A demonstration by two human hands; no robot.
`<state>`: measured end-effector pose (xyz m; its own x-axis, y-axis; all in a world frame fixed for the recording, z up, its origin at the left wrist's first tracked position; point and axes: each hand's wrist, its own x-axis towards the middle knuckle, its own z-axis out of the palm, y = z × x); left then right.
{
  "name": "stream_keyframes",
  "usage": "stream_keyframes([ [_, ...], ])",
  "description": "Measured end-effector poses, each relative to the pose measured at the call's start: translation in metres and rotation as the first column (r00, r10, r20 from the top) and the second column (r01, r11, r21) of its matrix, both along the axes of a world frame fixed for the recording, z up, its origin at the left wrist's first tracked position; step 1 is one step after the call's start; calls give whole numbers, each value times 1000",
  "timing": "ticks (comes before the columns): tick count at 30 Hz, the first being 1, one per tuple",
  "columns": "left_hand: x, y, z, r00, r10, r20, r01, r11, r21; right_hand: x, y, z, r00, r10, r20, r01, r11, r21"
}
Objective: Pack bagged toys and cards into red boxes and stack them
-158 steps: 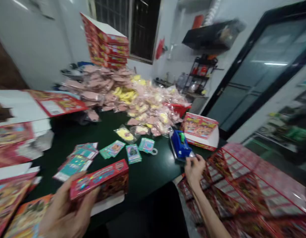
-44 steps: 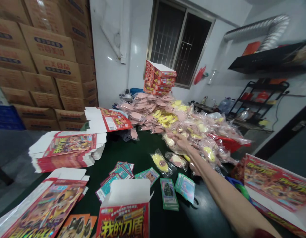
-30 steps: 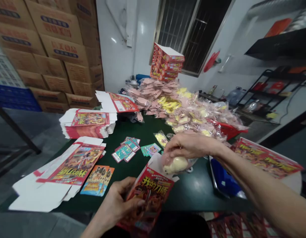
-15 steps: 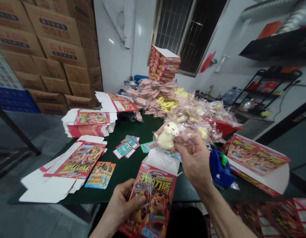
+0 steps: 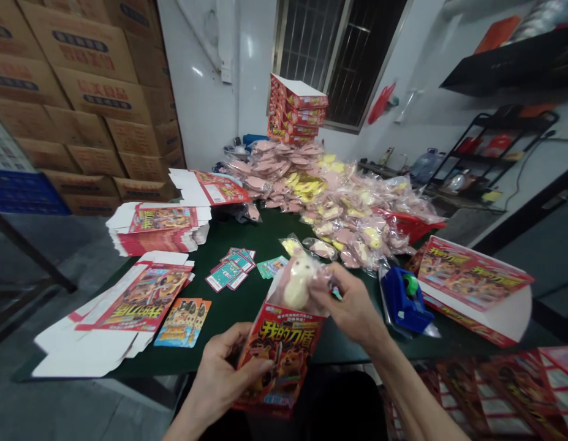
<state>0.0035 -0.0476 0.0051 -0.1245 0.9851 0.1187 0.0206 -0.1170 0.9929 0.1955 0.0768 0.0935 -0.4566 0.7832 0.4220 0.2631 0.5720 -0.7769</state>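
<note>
At the bottom middle, the left hand (image 5: 226,364) is gripping a red box (image 5: 284,361), with its thumb pressing on the front. The box is leaning a little, and its white top flap is standing open. The right hand (image 5: 350,300) is pinching a toy (image 5: 297,285) in a clear bag, its fingers closing on the bag's right side. The toy is sitting at the box's open top, with its head poking up; how deep its lower end is going is hard to tell.

At the lower right, more red packs (image 5: 504,392) are showing below the table (image 5: 269,229). Orange cards (image 5: 182,321) are lying left of the box, beside flat boxes (image 5: 141,297). Teal cards (image 5: 231,269) are lying near the middle. On the right, a blue tape holder (image 5: 405,303) is standing beside a red tray (image 5: 477,275).

Farther back, a big pile of bagged toys (image 5: 284,165) is covering the table. Behind it, red trays (image 5: 295,110) are standing in a stack. At the upper left, brown cartons (image 5: 86,92) are piling high by the wall.
</note>
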Motion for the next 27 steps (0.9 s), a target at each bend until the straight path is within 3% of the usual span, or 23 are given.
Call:
stream_keyframes([
  [3, -1, 3, 4, 994, 3, -110, -1, 1000, 18, 6, -8, 2, 986, 65, 155, -75, 995, 59],
  [6, -2, 5, 5, 981, 50, -187, -40, 998, 57, 20, -17, 12, 994, 11, 107, -32, 979, 199],
  [9, -1, 8, 7, 954, 158, -256, -120, 980, 158, 23, -30, 24, 998, -51, 38, 30, 900, 435],
  [12, 0, 13, 6, 895, 331, -299, -235, 920, 315, 5, -41, 21, 986, -17, 166, -86, 800, 594],
  [14, 0, 17, 5, 877, 378, -296, -256, 890, 378, -14, -46, 10, 963, -17, 268, -157, 775, 612],
  [17, -2, 18, 2, 900, 337, -276, -227, 904, 364, -39, -57, -9, 939, 25, 343, -233, 779, 582],
  [20, -7, 8, 1, 893, 334, -302, -211, 903, 375, -46, -69, -14, 960, 145, 238, -259, 783, 565],
  [22, -12, -2, 2, 864, 349, -361, -192, 894, 405, -38, -70, -8, 982, 182, 53, -178, 789, 589],
  [23, -13, -8, 1, 852, 348, -392, -170, 891, 421, -34, -65, -5, 987, 145, -68, -76, 798, 598],
  [25, -16, -18, -2, 852, 334, -404, -122, 876, 467, -31, -46, -4, 963, -42, -267, 185, 825, 534],
  [27, -16, -24, -7, 876, 317, -363, -91, 848, 522, -43, -15, -14, 948, -209, -241, 296, 856, 424],
])
